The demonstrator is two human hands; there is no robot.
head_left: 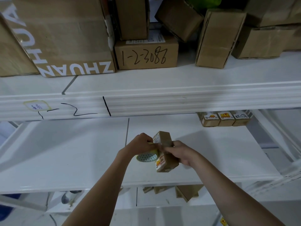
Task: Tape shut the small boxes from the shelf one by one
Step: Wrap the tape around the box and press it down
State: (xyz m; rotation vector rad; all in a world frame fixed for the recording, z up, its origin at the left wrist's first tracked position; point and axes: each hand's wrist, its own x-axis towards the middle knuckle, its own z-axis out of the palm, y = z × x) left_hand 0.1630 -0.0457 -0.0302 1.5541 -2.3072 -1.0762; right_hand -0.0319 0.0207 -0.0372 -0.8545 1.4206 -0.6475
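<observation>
2 hands meet over the white shelf (65,152). the right hand (180,152) grips a small box (164,150) held on end above the board, while the left hand (140,142) pinches the tape roll (146,156) against its labelled side. 3 more boxes (225,119) sit at the back right.

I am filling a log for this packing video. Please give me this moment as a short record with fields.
held box: small cardboard box, above the middle shelf
right hand: grips the box
left hand: holds the tape roll beside the box
waiting boxes: three small boxes at the back right of the same shelf
upper shelf: large cartons, one marked ZHUAN
</observation>
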